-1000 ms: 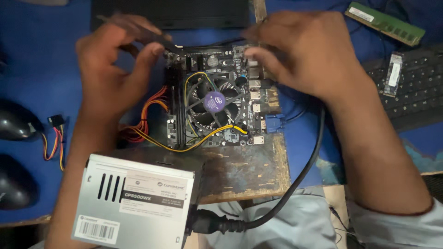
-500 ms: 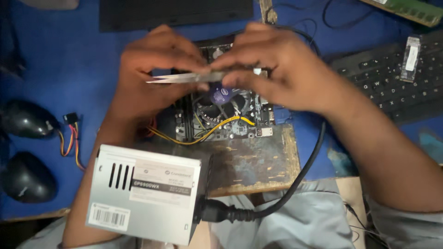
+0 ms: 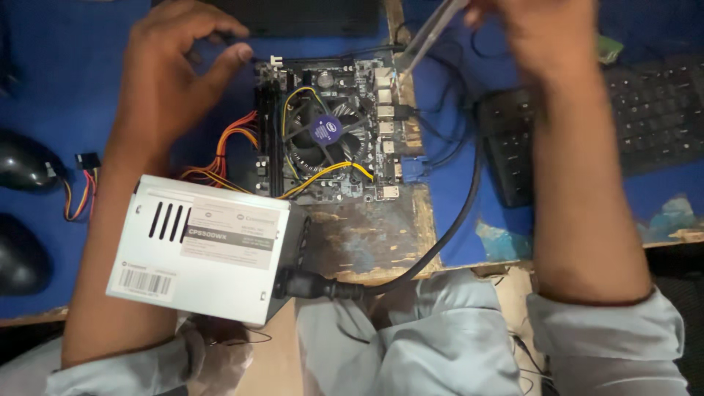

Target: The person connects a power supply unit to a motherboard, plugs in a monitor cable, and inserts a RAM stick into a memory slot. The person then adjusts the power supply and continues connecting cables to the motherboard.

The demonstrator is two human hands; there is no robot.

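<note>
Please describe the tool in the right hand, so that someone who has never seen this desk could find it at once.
Start at the circuit board with the round cooling fan, in the middle of the blue desk. Just past its upper right corner, the right hand holds metal tweezers. They are the only thin, shiny, pointed thing there, among dark cables.

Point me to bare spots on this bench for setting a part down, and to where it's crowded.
Free: blue mat between the left hand and the two black mice; worn wooden board between motherboard and the bench's near edge. Crowded: power supply with its wire bundle left of the board; cables between motherboard and keyboard, under the right hand.
</note>
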